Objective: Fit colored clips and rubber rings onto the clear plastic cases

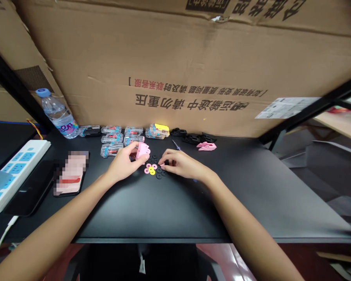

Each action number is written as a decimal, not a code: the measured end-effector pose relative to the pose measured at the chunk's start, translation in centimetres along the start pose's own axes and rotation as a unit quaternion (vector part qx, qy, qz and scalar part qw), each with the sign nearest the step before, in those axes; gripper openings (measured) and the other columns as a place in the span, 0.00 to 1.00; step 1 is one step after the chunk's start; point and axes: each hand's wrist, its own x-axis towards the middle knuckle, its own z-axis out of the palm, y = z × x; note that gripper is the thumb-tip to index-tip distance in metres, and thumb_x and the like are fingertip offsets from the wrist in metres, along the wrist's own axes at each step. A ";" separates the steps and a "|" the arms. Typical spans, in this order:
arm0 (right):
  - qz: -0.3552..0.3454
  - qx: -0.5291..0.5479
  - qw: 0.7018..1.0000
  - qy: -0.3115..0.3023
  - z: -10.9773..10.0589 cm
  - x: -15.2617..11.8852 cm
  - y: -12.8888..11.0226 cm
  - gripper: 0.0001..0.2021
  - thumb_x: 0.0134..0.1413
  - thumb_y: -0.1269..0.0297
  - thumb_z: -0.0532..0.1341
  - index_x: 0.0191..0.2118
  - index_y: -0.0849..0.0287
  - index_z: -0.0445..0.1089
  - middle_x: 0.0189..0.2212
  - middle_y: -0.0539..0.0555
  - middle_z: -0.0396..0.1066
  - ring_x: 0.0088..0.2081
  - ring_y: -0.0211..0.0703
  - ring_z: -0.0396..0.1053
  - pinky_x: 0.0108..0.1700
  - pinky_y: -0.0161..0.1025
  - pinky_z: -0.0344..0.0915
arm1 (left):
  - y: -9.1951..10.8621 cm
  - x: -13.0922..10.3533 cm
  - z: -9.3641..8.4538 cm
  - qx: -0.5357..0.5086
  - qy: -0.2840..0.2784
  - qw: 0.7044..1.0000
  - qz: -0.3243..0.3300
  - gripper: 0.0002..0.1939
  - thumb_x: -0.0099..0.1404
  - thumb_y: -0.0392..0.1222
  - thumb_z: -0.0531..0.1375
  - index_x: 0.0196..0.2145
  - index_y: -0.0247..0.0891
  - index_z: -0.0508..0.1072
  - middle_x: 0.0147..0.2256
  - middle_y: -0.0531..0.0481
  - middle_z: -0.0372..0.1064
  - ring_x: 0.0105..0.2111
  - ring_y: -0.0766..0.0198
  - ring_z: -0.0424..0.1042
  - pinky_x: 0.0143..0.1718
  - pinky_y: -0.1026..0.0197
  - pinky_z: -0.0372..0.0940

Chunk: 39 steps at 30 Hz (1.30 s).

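My left hand (123, 164) is closed around a pink moulded plastic part (142, 151), held just above the dark table. To its right, the fingertips of my right hand (183, 164) are pinched together at table height, with a small pink ring (162, 164) showing between them. Between the hands lie loose flat rings: several pink rings (147, 171), yellow rings (151, 171) that overlap, and several black rings (159, 176). Some black rings are partly hidden by my fingers. A thin pointed tool (176, 145) lies just behind my right hand.
Several clear-shelled pieces (112, 138) with blue and red insides stand in rows behind my left hand, beside a yellow-topped one (161, 128). Black moulded parts (192, 139) and another pink part (206, 146) lie rightward. A phone (71, 173), bottle (60, 115) and power strip (23, 168) are left.
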 end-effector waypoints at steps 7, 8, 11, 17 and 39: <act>-0.014 0.040 0.995 0.086 0.1 0.2 -0.9 0.11 0.70 0.58 0.64 0.42 0.58 0.82 0.36 0.56 0.79 0.35 0.44 0.76 0.40 0.41 0.73 | 0.1 -0.2 0.1 -0.011 -0.012 0.998 -0.054 0.28 0.70 0.52 0.67 0.63 0.42 0.70 0.42 0.45 0.85 0.37 0.53 0.85 0.40 0.54 0.76; -0.010 0.081 0.991 0.107 0.4 0.3 -1.4 0.11 0.69 0.56 0.66 0.42 0.57 0.82 0.36 0.55 0.80 0.34 0.44 0.76 0.40 0.41 0.73 | 0.1 -0.3 0.1 -0.013 -0.013 0.998 -0.058 0.29 0.71 0.52 0.66 0.64 0.41 0.69 0.42 0.44 0.85 0.37 0.53 0.85 0.40 0.54 0.76; 0.009 0.234 0.962 0.143 1.9 0.5 -3.0 0.13 0.65 0.51 0.70 0.42 0.57 0.82 0.36 0.54 0.82 0.34 0.44 0.78 0.40 0.42 0.77 | 0.2 -0.4 0.3 -0.022 -0.031 0.998 -0.046 0.31 0.73 0.51 0.63 0.69 0.40 0.65 0.47 0.41 0.84 0.38 0.53 0.85 0.38 0.55 0.76; 0.029 0.348 0.915 0.203 4.3 1.0 -4.1 0.16 0.59 0.48 0.74 0.41 0.57 0.80 0.35 0.53 0.83 0.34 0.44 0.80 0.42 0.43 0.80 | -0.3 -0.7 0.6 -0.013 -0.088 0.996 -0.029 0.34 0.74 0.51 0.61 0.72 0.39 0.61 0.47 0.39 0.84 0.36 0.54 0.84 0.32 0.59 0.74; 0.016 0.366 0.894 0.257 5.5 1.5 -3.9 0.18 0.60 0.47 0.74 0.40 0.54 0.73 0.35 0.51 0.77 0.31 0.40 0.76 0.38 0.42 0.80 | 0.1 -0.8 0.5 0.021 -0.065 0.998 -0.014 0.37 0.73 0.53 0.63 0.73 0.35 0.62 0.39 0.44 0.85 0.31 0.58 0.81 0.30 0.62 0.71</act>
